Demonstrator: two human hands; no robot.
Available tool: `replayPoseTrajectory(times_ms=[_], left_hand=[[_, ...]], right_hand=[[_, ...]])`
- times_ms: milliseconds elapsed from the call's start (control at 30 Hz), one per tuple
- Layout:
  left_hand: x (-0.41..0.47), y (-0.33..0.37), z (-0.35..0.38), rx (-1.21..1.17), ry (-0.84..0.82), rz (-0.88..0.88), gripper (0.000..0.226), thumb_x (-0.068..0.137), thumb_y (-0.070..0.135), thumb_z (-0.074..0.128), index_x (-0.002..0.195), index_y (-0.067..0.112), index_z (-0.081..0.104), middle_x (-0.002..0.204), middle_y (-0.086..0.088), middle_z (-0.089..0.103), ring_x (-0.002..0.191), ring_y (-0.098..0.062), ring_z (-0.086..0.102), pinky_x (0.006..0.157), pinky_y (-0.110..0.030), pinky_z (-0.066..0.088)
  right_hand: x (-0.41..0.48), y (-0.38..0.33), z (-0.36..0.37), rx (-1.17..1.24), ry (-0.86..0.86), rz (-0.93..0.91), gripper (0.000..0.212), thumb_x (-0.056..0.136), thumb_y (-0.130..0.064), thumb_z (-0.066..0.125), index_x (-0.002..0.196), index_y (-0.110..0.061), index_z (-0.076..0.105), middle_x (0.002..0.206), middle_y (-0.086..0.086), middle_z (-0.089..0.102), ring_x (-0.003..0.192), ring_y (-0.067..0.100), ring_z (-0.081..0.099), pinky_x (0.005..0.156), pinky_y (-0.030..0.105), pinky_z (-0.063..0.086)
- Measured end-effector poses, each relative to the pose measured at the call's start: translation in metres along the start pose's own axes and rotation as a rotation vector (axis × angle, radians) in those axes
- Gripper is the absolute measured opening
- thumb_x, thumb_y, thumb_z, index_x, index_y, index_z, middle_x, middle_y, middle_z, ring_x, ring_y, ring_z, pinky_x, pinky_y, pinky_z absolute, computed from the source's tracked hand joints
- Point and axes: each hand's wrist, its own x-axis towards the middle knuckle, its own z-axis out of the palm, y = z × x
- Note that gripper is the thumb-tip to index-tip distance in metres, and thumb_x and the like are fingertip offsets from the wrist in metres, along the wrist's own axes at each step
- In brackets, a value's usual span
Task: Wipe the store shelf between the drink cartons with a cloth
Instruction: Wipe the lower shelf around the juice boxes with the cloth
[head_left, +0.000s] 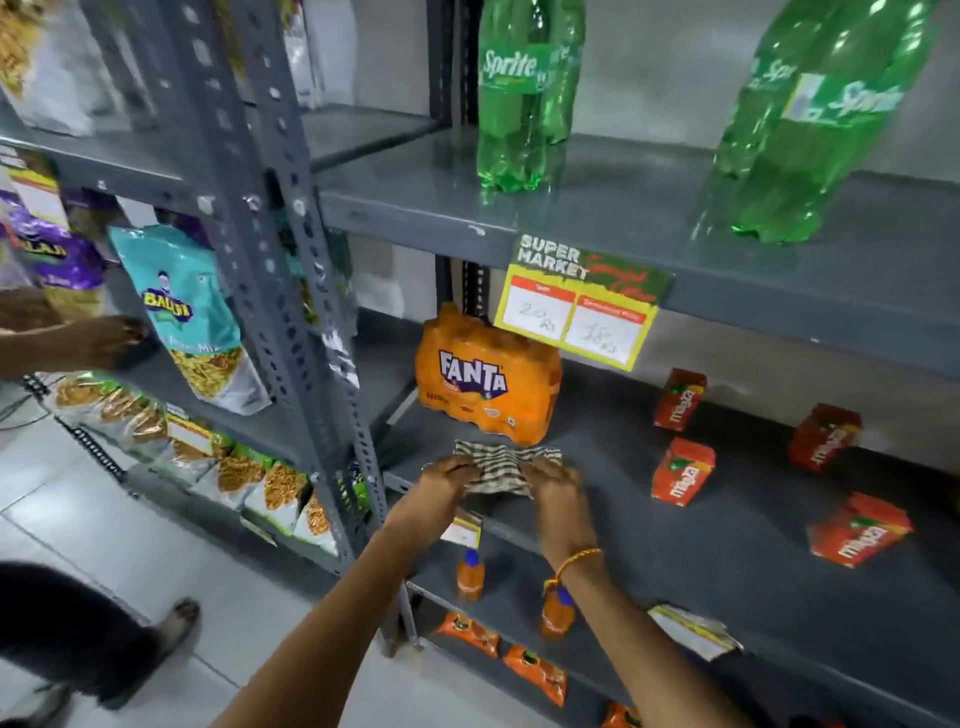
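Observation:
A checked cloth (501, 465) lies bunched on the grey shelf (623, 519), just in front of the orange Fanta pack (485, 382). My left hand (448, 475) grips its left end and my right hand (555, 480) grips its right end. Several red Maaza drink cartons stand spaced out to the right: one at the back (679, 399), one nearer (683, 472), one far right (825, 435) and one lying tilted at the front (860, 529). The cloth is well left of the cartons.
Two green Sprite bottles (524, 93) stand on the shelf above, with a price tag (582, 306) hanging from its edge. Small orange bottles (470, 574) sit on the shelf below. Snack bags (192, 317) fill the left rack. Another person's hand (98, 340) and foot (179, 618) are at left.

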Motion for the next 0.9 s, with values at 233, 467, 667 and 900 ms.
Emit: replayPoseTrajectory(times_ms=[233, 467, 667, 900], left_hand=[[-0.002, -0.027, 0.018, 0.023, -0.063, -0.002, 0.036, 0.087, 0.023, 0.048, 0.120, 0.013, 0.058, 0.124, -0.012, 0.060, 0.115, -0.031, 0.052, 0.090, -0.045, 0.050], [0.025, -0.044, -0.003, -0.079, -0.048, -0.406, 0.057, 0.096, 0.014, 0.039, 0.146, 0.020, 0.012, 0.154, -0.008, 0.016, 0.137, -0.027, 0.022, 0.109, -0.045, 0.030], [0.022, -0.061, 0.025, 0.111, -0.154, -0.363, 0.065, 0.087, 0.036, 0.004, 0.144, 0.008, 0.018, 0.154, -0.010, 0.019, 0.141, -0.022, 0.012, 0.114, -0.039, 0.013], [0.023, -0.067, 0.031, 0.119, -0.119, -0.303, 0.059, 0.090, 0.033, 0.015, 0.142, 0.009, 0.026, 0.150, -0.011, 0.030, 0.139, -0.023, 0.022, 0.112, -0.041, 0.021]], right_hand=[[0.002, -0.001, -0.004, -0.126, -0.158, 0.115, 0.032, 0.075, -0.028, 0.070, 0.106, -0.024, 0.067, 0.128, -0.001, 0.062, 0.118, 0.036, 0.049, 0.089, 0.051, 0.046], [0.034, -0.021, -0.008, 0.155, -0.253, -0.083, 0.052, 0.086, -0.034, 0.061, 0.133, -0.017, 0.047, 0.149, 0.004, 0.040, 0.140, 0.023, 0.024, 0.116, 0.038, 0.026], [0.059, -0.021, 0.031, -0.036, -0.470, -0.063, 0.049, 0.095, -0.039, 0.041, 0.142, -0.032, 0.027, 0.157, 0.001, 0.023, 0.145, 0.028, 0.013, 0.118, 0.048, 0.016], [0.048, -0.023, 0.040, -0.012, -0.388, -0.056, 0.049, 0.093, -0.016, 0.048, 0.138, -0.032, 0.037, 0.153, -0.001, 0.033, 0.142, 0.026, 0.026, 0.118, 0.042, 0.023]])
